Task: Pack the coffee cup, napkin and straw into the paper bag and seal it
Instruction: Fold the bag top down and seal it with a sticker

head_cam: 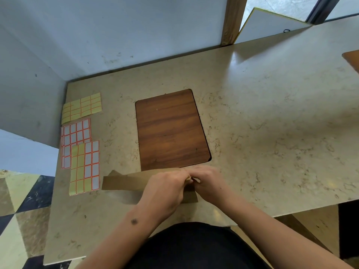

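A brown paper bag [124, 181] lies flat near the front edge of the marble table [272, 123], its length running left to right. My left hand [167, 189] and my right hand [207, 181] meet over the bag's right part, fingers closed and pinching the paper between them. The bag's right end is hidden under my hands. No coffee cup, napkin or straw shows in view.
Three label sticker sheets lie along the table's left edge: a yellow one [82, 107], a white and red one [75, 140] and a mixed one [85, 167]. A wooden inset panel [171, 129] sits just beyond the bag. White walls [97, 35] close the left and back.
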